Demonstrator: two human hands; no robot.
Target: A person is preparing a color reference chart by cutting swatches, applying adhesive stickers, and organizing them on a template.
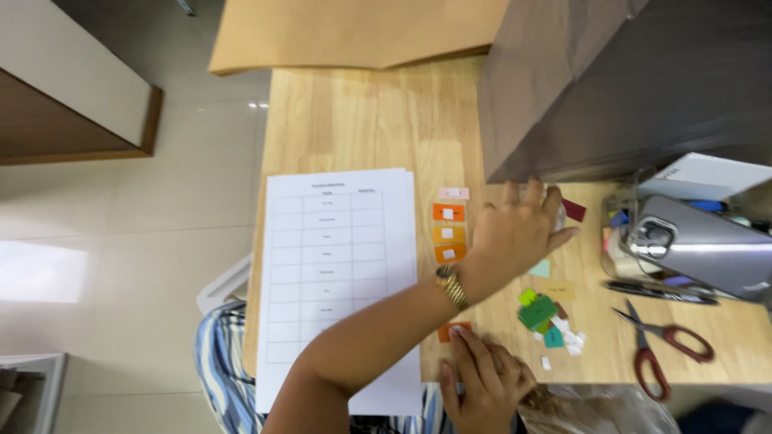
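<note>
Two hands work over a wooden table [354,120]. The left hand [519,233], its arm crossing over a printed form sheet [338,265], reaches to the far right with fingers spread, touching a dark red swatch [574,210]; whether it grips it, I cannot tell. The right hand [486,386] presses fingertips flat on an orange swatch [450,329] at the near edge. Three orange swatches [449,233] lie in a column just beside the sheet. Green swatches [537,311] and red-handled scissors [659,350] lie to the right.

Orange paper chip [450,329] flat on desk, maroon chip [574,210] farther back
</note>
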